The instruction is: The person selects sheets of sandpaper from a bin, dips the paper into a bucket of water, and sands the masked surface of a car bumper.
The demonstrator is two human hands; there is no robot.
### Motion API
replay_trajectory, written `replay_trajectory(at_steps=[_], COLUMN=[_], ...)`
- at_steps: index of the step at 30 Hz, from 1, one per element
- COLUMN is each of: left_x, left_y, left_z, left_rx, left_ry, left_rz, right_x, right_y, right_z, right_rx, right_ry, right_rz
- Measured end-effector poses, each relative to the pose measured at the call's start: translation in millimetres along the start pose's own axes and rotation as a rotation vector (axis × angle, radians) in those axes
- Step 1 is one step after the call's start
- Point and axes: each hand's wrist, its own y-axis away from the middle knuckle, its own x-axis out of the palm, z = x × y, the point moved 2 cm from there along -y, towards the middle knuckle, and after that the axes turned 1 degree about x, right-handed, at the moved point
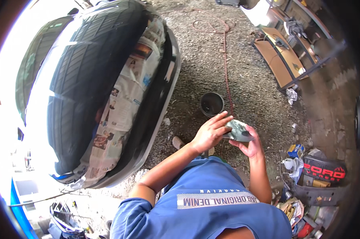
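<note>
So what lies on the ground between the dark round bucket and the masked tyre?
In the head view, only bare gravel ground lies between the bucket and the newspaper-masked tyre, bounded on the tyre side by the dark fender edge.

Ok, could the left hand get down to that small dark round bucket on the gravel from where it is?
Probably yes. The small dark round bucket stands open on the gravel just beyond the left hand, nothing between them, though that hand is on the grey folded sheet.

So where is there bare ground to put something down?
Bare gravel lies between the black bucket, the red hose and the wooden shelf. It is crowded at the lower right, among boxes and bottles. Both hands hold a grey folded sheet.
</note>
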Motion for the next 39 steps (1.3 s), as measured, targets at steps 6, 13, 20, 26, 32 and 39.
replay_trajectory(at_steps=[6, 13, 20, 26, 32, 39], left_x=[20, 4, -34, -57, -57, -45], left_y=[9, 6, 10, 23, 32, 42], left_z=[14, 14, 31, 80, 137, 191], left_rx=[-0.472, -0.629, -0.832, -1.035, -1.015, -1.066], left_ry=[0.054, 0.148, 0.355, 1.161, 0.95, 0.907], left_rz=[0.04, 0.22, 0.233, 0.08, 0.163, 0.174], right_x=[-52, -26, 28, 39, 44, 29], right_y=[-30, -41, -78, -112, -158, -194], right_z=[-12, -15, -22, -34, -33, -30], right_rx=[-0.343, -0.353, -0.415, -0.074, -0.377, -0.274], right_ry=[0.325, 0.72, 1.089, 0.251, 0.724, 0.744], right_rz=[-0.271, 0.193, 0.054, 0.247, -0.115, -0.221])
